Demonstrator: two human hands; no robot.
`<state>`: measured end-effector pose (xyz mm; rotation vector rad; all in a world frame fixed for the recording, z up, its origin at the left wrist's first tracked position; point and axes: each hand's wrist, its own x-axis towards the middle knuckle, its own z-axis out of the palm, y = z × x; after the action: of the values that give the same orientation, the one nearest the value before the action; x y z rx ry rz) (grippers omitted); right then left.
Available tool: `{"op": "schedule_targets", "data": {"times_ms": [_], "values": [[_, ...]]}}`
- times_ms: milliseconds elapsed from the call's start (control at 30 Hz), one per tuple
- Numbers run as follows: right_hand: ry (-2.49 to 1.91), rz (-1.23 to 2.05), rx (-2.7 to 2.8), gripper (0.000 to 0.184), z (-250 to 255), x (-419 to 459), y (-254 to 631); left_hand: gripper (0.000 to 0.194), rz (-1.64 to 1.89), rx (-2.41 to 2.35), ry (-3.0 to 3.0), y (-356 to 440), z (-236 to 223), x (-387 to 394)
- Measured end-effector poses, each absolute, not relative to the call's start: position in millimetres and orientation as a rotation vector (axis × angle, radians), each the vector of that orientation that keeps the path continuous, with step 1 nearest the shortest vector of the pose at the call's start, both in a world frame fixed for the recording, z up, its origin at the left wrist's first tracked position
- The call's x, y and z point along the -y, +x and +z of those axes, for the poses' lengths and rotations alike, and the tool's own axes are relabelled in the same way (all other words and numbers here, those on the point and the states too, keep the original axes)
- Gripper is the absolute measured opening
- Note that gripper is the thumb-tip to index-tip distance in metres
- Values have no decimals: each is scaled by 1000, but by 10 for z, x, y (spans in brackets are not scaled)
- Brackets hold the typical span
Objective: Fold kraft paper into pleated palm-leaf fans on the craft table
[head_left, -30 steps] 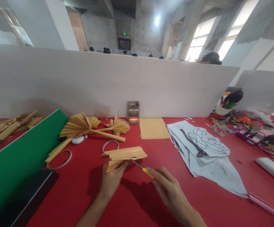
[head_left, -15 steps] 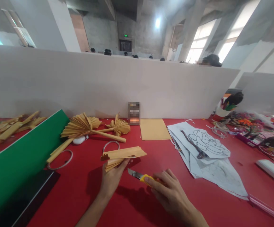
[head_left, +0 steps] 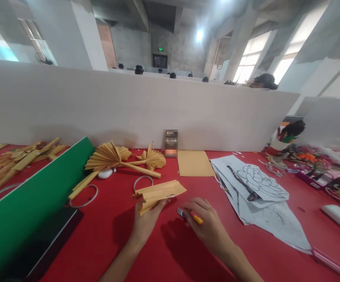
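Separately held: folded paper (head_left: 161,189) and cutter (head_left: 198,219), 1 per hand.
My left hand (head_left: 146,220) grips the folded paper above the table (head_left: 102,235), probably baring its edge; my right hand (head_left: 208,226) grips the cutter, blade apart, perhaps for safety.

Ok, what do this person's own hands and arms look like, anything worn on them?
The left hand and right hand are both ungloved. Both forearms are bare as far as the picture shows, with no sleeve, watch or bracelet visible. No ring shows either, though some fingers are hidden.
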<state>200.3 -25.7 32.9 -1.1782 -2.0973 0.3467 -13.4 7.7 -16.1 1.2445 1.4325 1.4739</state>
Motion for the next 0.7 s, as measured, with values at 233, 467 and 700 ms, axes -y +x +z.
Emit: {"op": "schedule_targets", "data": {"times_ms": [233, 467, 700], "values": [[-1103, 547, 1844, 15, 371, 31, 1650, 30, 1463, -1364, 1214, -66, -137, -116], [-1042, 641, 1832, 18, 316, 50, 1719, 23, 1492, -1368, 1121, -45, -230, -86], [-1114, 673, 1802, 22, 312, 44, 1736, 29, 1440, -1356, 1132, -38, -169, -41]]}}
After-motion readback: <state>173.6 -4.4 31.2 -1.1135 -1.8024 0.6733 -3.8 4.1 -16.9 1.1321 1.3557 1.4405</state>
